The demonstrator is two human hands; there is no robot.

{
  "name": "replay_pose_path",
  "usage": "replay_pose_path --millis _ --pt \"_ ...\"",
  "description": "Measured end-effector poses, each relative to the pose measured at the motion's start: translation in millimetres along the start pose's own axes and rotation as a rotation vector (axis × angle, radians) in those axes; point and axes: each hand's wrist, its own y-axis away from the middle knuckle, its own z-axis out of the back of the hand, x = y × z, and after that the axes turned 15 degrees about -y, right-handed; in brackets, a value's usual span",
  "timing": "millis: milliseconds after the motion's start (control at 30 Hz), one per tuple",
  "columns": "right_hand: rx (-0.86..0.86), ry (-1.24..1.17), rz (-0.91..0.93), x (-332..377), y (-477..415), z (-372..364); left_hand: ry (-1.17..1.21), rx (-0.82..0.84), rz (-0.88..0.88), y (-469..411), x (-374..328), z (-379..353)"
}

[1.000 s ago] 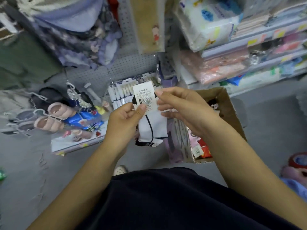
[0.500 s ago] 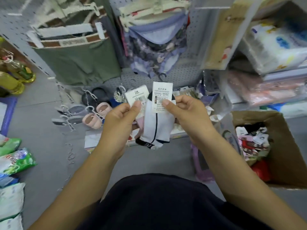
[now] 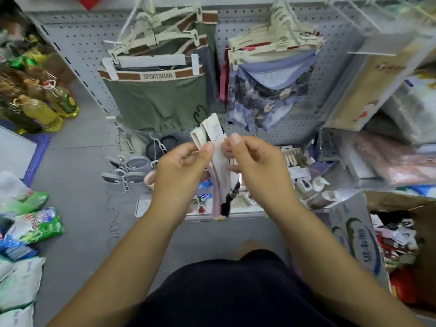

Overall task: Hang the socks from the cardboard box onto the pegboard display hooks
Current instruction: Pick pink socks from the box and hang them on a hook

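left hand (image 3: 181,171) and right hand (image 3: 257,166) each pinch the tagged socks (image 3: 218,192) with curled fingers, held up before the pegboard (image 3: 77,43); the cardboard box (image 3: 427,244) sits low right.

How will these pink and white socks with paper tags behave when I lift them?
Probably floppy: the pink and white socks hang limp below the left hand and right hand. Likely light, since fingertip pinches hold them. The paper tags seem stiffer, sticking up unsupported.

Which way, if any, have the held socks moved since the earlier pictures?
Yes: the socks have risen and shifted left, their labels now overlapping the hem of the green shorts on the pegboard.
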Motion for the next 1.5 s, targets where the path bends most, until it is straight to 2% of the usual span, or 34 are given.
replay_pose_path --millis 100,233,333,500,733,867,967,1200,1367,1500 --pt "0.036 -0.077 -0.039 10.2 -19.5 8.7 0.023 -0.048 -0.01 -15.2 -3.0 0.5" --pt "0.031 0.012 0.034 16.3 -56.0 18.8 0.048 -0.024 -0.037 -33.2 -25.0 -8.6" --pt "0.079 0.071 -0.029 24.5 -89.3 25.0 0.083 -0.053 -0.041 -52.0 -43.3 -11.4" --pt "0.19 -0.06 -0.005 50.4 -135.5 25.0 0.247 -0.065 -0.01 -89.2 -69.7 -15.2" --pt "0.124 -0.212 -0.003 94.9 -189.7 26.7 0.514 -0.215 -0.034 -132.7 -114.5 -19.0" --pt "0.099 -0.178 0.079 120.6 -218.5 25.2 0.63 -0.131 -0.121 -150.9 -146.9 -13.3" --pt "0.095 -0.135 0.142 140.3 -238.7 22.8 0.658 -0.138 -0.158 -165.0 -166.4 -8.9" --pt "0.18 -0.063 0.273 182.5 -274.3 10.3 0.531 -0.275 -0.32 -185.1 -195.9 16.5" --pt "0.239 0.03 0.342 198.6 -295.4 -14.6 0.276 -0.56 -0.344 -187.7 -193.7 42.1" --pt "0.32 0.037 0.359 210.4 -304.9 -37.8 0.115 -0.725 -0.405 -186.6 -193.7 64.4"
